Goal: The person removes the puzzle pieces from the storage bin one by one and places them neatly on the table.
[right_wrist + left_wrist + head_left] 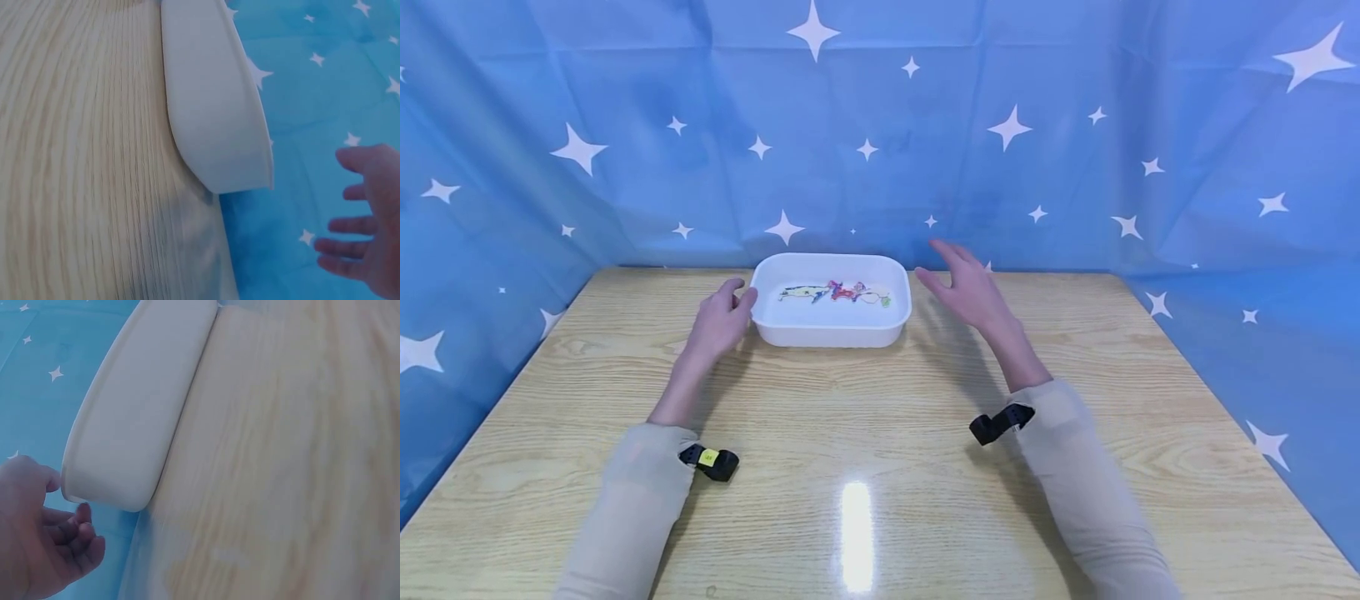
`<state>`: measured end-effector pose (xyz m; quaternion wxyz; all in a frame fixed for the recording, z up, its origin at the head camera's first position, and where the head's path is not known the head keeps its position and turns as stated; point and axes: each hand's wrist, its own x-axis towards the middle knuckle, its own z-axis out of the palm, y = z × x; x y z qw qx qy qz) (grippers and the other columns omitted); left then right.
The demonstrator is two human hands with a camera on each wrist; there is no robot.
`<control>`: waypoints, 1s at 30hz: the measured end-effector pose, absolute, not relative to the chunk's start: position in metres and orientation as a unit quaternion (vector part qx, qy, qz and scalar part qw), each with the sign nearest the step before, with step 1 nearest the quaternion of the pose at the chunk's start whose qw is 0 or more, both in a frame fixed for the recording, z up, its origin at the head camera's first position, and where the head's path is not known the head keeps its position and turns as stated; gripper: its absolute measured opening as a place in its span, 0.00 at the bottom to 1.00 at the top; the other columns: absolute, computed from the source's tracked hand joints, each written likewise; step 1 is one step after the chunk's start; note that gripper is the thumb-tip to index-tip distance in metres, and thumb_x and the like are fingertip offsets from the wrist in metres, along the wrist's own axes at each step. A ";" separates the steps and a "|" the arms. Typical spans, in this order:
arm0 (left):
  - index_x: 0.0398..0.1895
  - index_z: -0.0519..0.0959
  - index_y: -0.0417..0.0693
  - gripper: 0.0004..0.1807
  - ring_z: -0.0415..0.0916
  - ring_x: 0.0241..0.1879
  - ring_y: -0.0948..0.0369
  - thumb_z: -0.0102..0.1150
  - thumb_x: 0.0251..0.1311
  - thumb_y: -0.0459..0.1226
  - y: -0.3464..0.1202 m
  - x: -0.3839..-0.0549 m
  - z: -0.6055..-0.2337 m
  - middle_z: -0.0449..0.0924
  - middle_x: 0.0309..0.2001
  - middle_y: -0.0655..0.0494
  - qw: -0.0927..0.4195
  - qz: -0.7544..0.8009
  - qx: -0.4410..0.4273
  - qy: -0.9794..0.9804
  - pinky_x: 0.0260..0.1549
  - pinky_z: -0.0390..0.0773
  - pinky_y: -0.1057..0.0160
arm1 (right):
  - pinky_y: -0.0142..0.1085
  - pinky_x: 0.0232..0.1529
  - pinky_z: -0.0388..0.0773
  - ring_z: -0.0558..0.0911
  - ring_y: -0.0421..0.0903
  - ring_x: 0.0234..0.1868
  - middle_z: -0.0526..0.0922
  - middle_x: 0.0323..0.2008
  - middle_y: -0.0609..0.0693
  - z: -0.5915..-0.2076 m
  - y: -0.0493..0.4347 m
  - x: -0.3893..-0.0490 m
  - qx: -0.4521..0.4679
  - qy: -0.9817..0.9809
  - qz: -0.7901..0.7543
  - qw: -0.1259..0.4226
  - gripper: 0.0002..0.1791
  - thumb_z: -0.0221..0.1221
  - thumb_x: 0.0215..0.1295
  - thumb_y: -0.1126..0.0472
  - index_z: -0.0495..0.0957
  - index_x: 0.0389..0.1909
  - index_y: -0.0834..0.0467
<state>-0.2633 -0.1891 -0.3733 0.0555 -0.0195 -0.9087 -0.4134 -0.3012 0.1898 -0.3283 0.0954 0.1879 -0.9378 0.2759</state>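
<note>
A white rounded-rectangle plastic basin (831, 337) stands on the table near its back edge. In it lies a row of small, colourful pieces (842, 292), yellow-green, red and pale; their kind is too small to tell. My left hand (718, 321) is at the basin's left end, fingers loosely curled, thumb close to the rim; whether it touches cannot be told. The left wrist view shows that hand (53, 534) beside the basin's corner (119, 437). Right of the basin, my right hand (966, 287) is held apart from it, fingers spread, holding nothing, as the right wrist view confirms (369, 219).
The wooden table (820, 433) reaches back to a blue curtain (880, 100) with white stars, which also hangs along both sides. A bright light reflection lies on the tabletop near the front. Black straps with small cameras (718, 465) sit on both wrists.
</note>
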 end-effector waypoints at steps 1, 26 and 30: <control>0.74 0.59 0.31 0.35 0.75 0.40 0.47 0.36 0.78 0.50 -0.189 -0.264 -0.374 0.76 0.41 0.39 0.058 -0.418 -0.019 -0.906 0.42 0.74 0.50 | 0.59 0.71 0.56 0.57 0.59 0.76 0.62 0.75 0.60 -0.328 0.187 -0.302 0.191 -0.937 0.278 0.096 0.38 0.54 0.74 0.41 0.60 0.77 0.57; 0.63 0.71 0.26 0.23 0.70 0.30 0.58 0.47 0.71 0.33 -0.186 -0.263 -0.378 0.75 0.35 0.45 0.073 -0.465 -0.043 -0.881 0.26 0.70 0.68 | 0.44 0.54 0.78 0.82 0.55 0.52 0.82 0.51 0.62 -0.339 0.125 -0.317 0.243 -0.914 0.322 0.044 0.20 0.55 0.73 0.64 0.75 0.62 0.68; 0.63 0.70 0.26 0.23 0.70 0.31 0.58 0.47 0.70 0.33 -0.185 -0.258 -0.377 0.76 0.36 0.44 0.066 -0.468 -0.048 -0.880 0.27 0.71 0.68 | 0.46 0.58 0.76 0.80 0.57 0.56 0.80 0.55 0.64 -0.343 0.115 -0.319 0.238 -0.924 0.298 0.013 0.21 0.56 0.73 0.63 0.73 0.63 0.69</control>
